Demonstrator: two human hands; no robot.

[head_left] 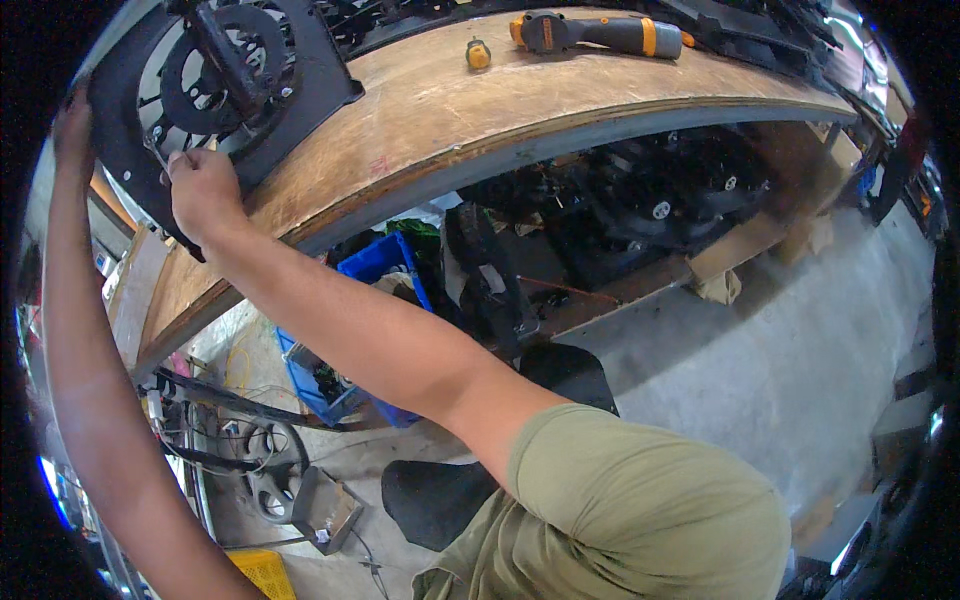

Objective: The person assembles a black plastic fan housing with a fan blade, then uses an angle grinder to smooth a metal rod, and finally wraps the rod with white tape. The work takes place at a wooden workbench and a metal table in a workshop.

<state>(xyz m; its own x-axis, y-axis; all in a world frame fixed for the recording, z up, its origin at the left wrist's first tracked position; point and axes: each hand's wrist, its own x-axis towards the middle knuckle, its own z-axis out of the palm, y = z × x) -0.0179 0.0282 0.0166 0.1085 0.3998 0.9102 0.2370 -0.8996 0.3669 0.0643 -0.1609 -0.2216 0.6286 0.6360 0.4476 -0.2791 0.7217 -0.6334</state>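
Note:
A black metal frame with a large round opening and a thick tube across it stands at the left end of the wooden workbench. My right hand is closed in a pinch on a small metal wrench, whose far end meets a fastener at the opening's lower left rim. Against the frame's outer left edge is my left hand, its fingers dark and mostly hidden behind that edge.
On the wooden workbench lie an orange-and-black cordless tool and a small yellow-and-black object. Below are blue crates, black machine parts, a steering wheel and a yellow basket.

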